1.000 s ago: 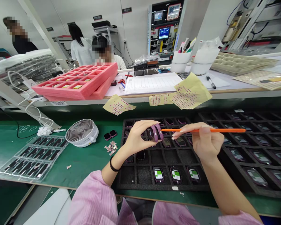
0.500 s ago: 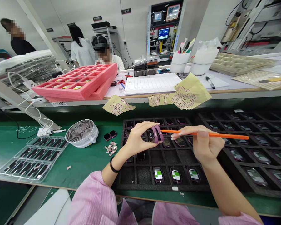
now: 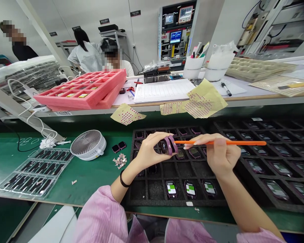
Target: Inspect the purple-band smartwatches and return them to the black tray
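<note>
Between the thumb and fingers of my left hand (image 3: pixel 150 150) is a purple smartwatch case (image 3: pixel 170 145), its dark screen facing left. The case appears parted into two layers with a gap. My right hand (image 3: pixel 221 155) grips a thin orange stick (image 3: pixel 245 143) like a pen. The stick's left tip meets the right side of the case; whether it enters the gap I cannot tell. Under both hands lies a black foam tray (image 3: pixel 155 189) with purple watches in several pockets. Lit green-and-white screens show on watches such as this one (image 3: pixel 171 188) in the front row.
A second black foam tray (image 3: pixel 253 182) of watches lies right. To the left are a white fan (image 3: pixel 88 145), two loose watch screens (image 3: pixel 119 146), small pinkish pieces (image 3: pixel 120 161) and a clear plastic tray (image 3: pixel 35 172). Yellow sheets (image 3: pixel 205 99) hang from the shelf edge above.
The orange stick and my right hand have shifted slightly left, toward the case. My left hand keeps its hold almost unmoved. The camera view has shifted a little.
</note>
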`<state>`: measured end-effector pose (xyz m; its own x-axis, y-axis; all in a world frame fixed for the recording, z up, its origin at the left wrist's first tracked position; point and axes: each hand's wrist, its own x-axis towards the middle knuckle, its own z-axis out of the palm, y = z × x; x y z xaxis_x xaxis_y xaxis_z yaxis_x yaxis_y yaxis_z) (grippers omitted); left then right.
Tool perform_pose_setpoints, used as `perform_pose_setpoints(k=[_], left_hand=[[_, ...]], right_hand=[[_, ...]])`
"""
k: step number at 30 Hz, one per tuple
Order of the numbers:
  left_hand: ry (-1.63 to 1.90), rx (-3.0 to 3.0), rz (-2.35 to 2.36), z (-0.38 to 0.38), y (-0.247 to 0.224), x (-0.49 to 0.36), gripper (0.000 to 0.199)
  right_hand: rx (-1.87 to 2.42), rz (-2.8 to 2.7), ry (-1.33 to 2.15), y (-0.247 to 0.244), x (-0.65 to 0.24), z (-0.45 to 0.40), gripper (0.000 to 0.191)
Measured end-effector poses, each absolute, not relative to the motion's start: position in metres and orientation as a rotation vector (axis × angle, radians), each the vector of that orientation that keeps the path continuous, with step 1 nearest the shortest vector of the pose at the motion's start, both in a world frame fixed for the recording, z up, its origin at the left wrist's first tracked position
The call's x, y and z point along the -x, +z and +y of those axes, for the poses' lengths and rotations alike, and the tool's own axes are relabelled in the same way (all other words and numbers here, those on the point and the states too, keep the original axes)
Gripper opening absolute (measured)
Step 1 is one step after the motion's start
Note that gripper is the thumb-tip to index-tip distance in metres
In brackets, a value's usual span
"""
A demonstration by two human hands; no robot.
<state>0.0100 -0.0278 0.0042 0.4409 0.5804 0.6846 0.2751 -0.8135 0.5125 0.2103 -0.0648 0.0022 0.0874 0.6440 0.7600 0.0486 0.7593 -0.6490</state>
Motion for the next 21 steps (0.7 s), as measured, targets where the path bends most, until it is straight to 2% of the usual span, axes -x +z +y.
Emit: perform_pose_setpoints(k=[21], left_hand=[[1.304, -2.373, 0.718, -0.0293, 0.0031, -0.009, 0.051]], right_hand=[[0.586, -1.52, 0.446, -0.0016, -0.2075, -0.0669, 0.034]])
